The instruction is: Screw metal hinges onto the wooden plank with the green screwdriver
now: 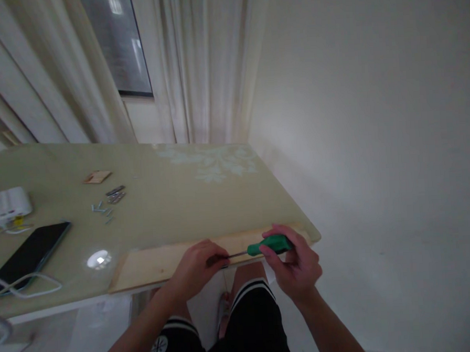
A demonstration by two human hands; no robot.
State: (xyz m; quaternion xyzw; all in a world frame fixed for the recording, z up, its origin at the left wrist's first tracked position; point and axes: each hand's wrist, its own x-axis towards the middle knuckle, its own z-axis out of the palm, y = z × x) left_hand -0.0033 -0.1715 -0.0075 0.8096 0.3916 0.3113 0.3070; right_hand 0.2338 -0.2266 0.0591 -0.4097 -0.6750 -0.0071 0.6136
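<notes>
My right hand (pixel 293 262) grips the green handle of a screwdriver (pixel 270 244), whose thin shaft points left. My left hand (pixel 198 264) is closed in a pinch round the shaft's tip, resting on a light wooden board (pixel 153 267) that lies along the near edge of the table (pixel 173 200). What the tip meets is hidden under my fingers. Several small screws (pixel 102 209) and metal hinges (pixel 115 194) lie farther back on the left, beside a small wooden piece (pixel 97 176).
A black phone (pixel 30 254) lies at the left with white cables (pixel 24 287) and a white charger (pixel 7 205). Curtains and a window stand behind the table, a plain wall to the right. My knees in black shorts are below the table edge.
</notes>
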